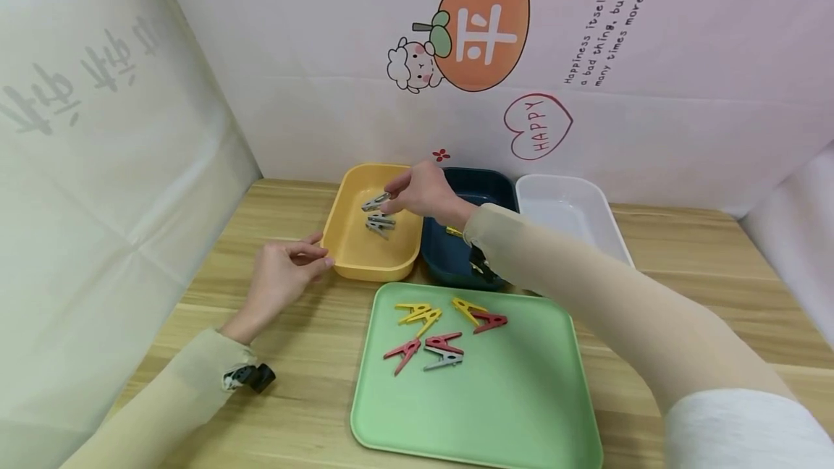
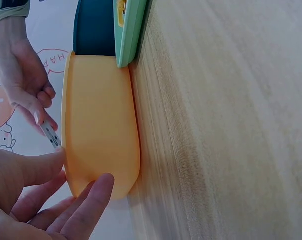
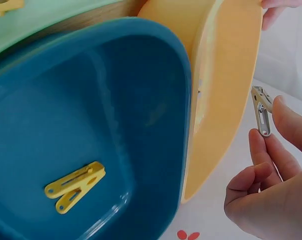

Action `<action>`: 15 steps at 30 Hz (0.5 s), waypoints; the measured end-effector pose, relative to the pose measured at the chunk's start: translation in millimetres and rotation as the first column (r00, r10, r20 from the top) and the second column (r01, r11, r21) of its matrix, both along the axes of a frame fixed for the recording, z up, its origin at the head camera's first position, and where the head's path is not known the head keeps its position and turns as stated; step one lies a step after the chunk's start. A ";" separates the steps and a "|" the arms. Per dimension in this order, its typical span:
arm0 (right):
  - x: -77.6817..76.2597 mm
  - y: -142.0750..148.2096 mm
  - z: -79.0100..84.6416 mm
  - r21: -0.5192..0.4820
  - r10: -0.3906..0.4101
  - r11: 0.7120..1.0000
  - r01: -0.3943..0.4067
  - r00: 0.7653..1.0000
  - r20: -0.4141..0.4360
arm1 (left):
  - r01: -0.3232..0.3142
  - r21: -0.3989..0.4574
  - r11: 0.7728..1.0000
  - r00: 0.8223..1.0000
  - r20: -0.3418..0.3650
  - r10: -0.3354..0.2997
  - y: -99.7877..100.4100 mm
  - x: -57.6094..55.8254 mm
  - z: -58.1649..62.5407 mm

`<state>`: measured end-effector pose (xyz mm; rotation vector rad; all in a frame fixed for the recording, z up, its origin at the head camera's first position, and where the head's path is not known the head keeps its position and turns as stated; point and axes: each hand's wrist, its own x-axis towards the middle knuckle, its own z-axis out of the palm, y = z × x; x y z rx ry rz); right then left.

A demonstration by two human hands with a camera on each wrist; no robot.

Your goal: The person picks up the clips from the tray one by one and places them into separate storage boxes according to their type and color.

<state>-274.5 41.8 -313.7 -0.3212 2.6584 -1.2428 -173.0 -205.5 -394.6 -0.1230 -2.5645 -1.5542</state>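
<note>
Above the yellow bin (image 1: pixel 374 259), my right hand (image 1: pixel 426 192) pinches a grey clothespin (image 3: pixel 262 111) by one end between thumb and fingertips. More grey clothespins (image 1: pixel 379 224) lie on the bin's floor beneath it. My left hand (image 1: pixel 283 273) holds the bin at its near left corner, with the thumb (image 2: pixel 43 167) at the rim and fingers against the outer wall. In the right wrist view a yellow clothespin (image 3: pixel 74 187) lies in the dark blue bin (image 3: pixel 151 85), which the right forearm partly covers in the head view.
A white bin (image 1: pixel 565 183) stands right of the blue one, partly behind the right arm. In front, a green tray (image 1: pixel 502 411) bears yellow clothespins (image 1: pixel 426 318), red clothespins (image 1: pixel 404 355) and one grey clothespin (image 1: pixel 444 358). A printed cloth wall (image 1: pixel 326 93) rises behind the bins.
</note>
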 end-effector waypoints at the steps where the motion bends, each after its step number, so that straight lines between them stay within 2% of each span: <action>1: -0.2 -2.0 -0.8 0.002 -0.001 1.000 0.001 1.000 0.001 | -0.001 0.002 1.000 1.000 0.001 0.001 0.1 0.1 0.0; 15: -4.5 -22.1 -9.7 0.029 -0.025 0.999 0.024 1.000 0.010 | 0.006 -0.005 1.000 1.000 0.007 -0.006 -0.8 0.2 1.4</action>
